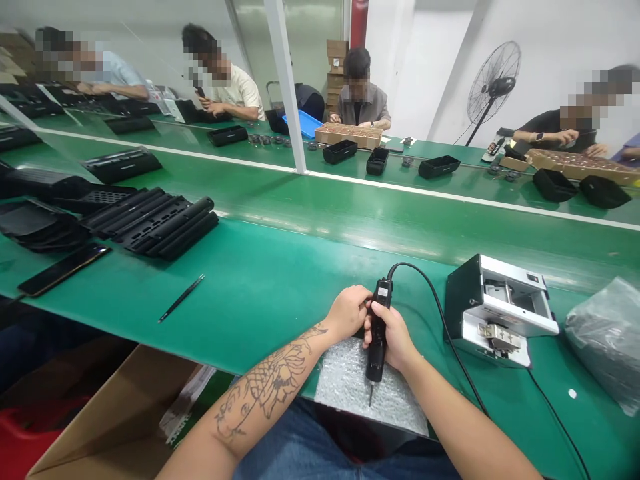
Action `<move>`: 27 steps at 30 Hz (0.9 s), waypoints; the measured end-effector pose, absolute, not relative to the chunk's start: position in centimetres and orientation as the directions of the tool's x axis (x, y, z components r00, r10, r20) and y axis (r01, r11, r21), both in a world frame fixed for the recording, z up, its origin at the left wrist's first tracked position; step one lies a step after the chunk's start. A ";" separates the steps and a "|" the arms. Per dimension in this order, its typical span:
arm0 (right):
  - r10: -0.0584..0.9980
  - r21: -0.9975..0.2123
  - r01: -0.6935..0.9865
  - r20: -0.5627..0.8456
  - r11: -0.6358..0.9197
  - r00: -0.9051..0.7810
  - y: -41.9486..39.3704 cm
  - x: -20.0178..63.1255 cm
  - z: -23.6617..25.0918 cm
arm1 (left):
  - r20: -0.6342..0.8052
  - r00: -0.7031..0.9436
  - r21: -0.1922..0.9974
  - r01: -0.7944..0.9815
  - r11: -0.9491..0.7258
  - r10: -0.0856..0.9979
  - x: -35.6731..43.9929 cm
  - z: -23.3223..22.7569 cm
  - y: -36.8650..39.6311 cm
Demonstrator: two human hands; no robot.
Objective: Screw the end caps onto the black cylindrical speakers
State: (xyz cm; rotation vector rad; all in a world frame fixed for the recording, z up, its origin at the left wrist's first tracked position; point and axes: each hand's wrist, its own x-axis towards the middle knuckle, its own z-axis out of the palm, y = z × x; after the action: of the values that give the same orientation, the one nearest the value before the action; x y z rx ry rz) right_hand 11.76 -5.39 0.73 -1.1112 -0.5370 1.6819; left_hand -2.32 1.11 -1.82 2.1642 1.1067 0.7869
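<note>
A black electric screwdriver [379, 353] is gripped by my right hand [399, 339], its fingers wrapped round the body. The thin bit points down toward my lap, over a sheet of bubble wrap [345, 380] at the table's front edge. My left hand [349, 310] is closed against the screwdriver's upper left side, its fingertips partly hidden behind the tool. From the screwdriver's top, a black cord [425, 277] curves right and runs down past my right forearm.
To the right stand a screw feeder machine [500, 313] and a clear plastic bag [607, 340]. Tweezers [181, 298], a phone [65, 269] and stacked black plastic housings [155, 223] lie left. A white post [286, 87] rises beyond the bench; several co-workers sit across the line.
</note>
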 end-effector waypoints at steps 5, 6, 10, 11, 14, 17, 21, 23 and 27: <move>0.902 -0.770 -0.495 -0.425 -0.402 -0.071 -5.4 11.9 0.6 | 0.236 0.479 0.717 0.502 -0.484 0.846 -2.3 -2.0 1.1; 0.902 -0.770 -0.494 -0.427 -0.404 -0.072 -5.5 11.9 0.6 | 0.234 0.479 0.717 0.502 -0.483 0.846 -2.4 -2.0 1.2; 0.901 -0.770 -0.492 -0.428 -0.406 -0.073 -5.5 11.8 0.7 | 0.237 0.482 0.716 0.501 -0.487 0.844 -2.4 -2.0 1.2; 0.901 -0.771 -0.491 -0.428 -0.405 -0.072 -5.4 11.8 0.7 | 0.238 0.482 0.715 0.501 -0.488 0.843 -2.4 -2.0 1.2; 0.902 -0.773 -0.491 -0.427 -0.402 -0.066 -5.4 11.7 0.8 | 0.242 0.480 0.713 0.501 -0.490 0.843 -2.4 -1.9 1.1; 0.900 -0.772 -0.490 -0.432 -0.405 -0.062 -5.4 11.8 0.8 | 0.241 0.481 0.713 0.501 -0.490 0.843 -2.4 -1.9 1.1; 0.897 -0.770 -0.490 -0.437 -0.408 -0.061 -5.4 11.8 0.8 | 0.235 0.481 0.716 0.502 -0.485 0.845 -2.4 -1.8 1.0; 0.898 -0.771 -0.490 -0.436 -0.407 -0.061 -5.4 11.8 0.8 | 0.235 0.478 0.714 0.505 -0.484 0.846 -2.4 -1.7 1.0; 0.900 -0.771 -0.492 -0.432 -0.404 -0.062 -5.5 11.7 0.8 | 0.241 0.472 0.704 0.516 -0.487 0.848 -2.3 -1.5 0.9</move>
State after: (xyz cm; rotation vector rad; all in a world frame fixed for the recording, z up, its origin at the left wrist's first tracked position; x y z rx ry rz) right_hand 11.66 -5.46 0.80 -1.1302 -0.5267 1.6817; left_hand -2.29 0.93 -1.46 2.1715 1.1281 0.7904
